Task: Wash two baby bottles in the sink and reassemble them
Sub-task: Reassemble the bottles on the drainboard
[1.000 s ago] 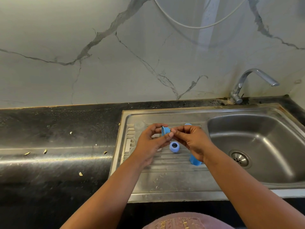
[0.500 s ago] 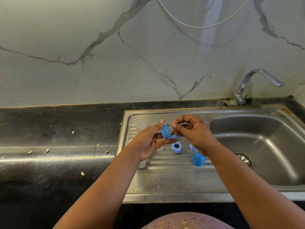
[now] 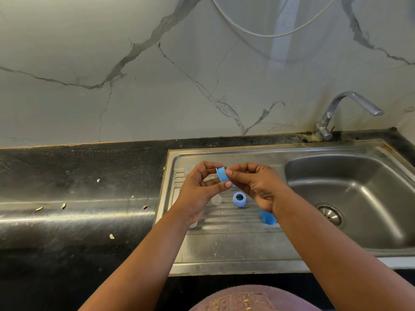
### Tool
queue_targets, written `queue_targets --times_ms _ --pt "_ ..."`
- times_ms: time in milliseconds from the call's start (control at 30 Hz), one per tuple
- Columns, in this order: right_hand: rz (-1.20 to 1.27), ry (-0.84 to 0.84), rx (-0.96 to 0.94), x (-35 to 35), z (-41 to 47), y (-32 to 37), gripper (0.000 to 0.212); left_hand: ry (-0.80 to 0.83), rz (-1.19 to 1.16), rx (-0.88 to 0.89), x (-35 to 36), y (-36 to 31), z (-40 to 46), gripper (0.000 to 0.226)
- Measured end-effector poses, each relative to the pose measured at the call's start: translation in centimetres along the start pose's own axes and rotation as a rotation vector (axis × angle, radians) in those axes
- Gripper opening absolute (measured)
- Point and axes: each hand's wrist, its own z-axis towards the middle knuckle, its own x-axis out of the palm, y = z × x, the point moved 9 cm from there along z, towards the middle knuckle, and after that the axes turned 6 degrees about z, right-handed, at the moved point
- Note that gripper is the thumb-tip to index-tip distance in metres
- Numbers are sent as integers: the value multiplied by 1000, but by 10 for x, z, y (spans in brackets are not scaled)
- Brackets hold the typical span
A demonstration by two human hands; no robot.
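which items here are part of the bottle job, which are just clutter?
Job:
- blue ring, held up by both the left hand and the right hand
- second blue ring on the drainboard
- blue cap, partly behind the right wrist
- clear piece on the drainboard
- tap, basin

Lying about:
- husk scraps on the black counter
- white hose on the wall

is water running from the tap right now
No, the tap shows no stream below its spout, and the sink basin beneath it holds no flowing water.
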Motion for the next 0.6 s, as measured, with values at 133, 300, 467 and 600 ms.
queue_targets --times_ms 133,300,467,600 --pt "28 21 24 2 2 -3 21 6 10 45 -1 -6 0 51" --pt "-79 20 -71 1 5 0 8 8 74 50 -6 -8 3 49" --pt "-413 -5 -324 0 3 13 5 60 -97 -84 -7 4 5 38" --pt "-456 63 -365 3 -1 24 3 125 -166 -139 -7 5 7 36"
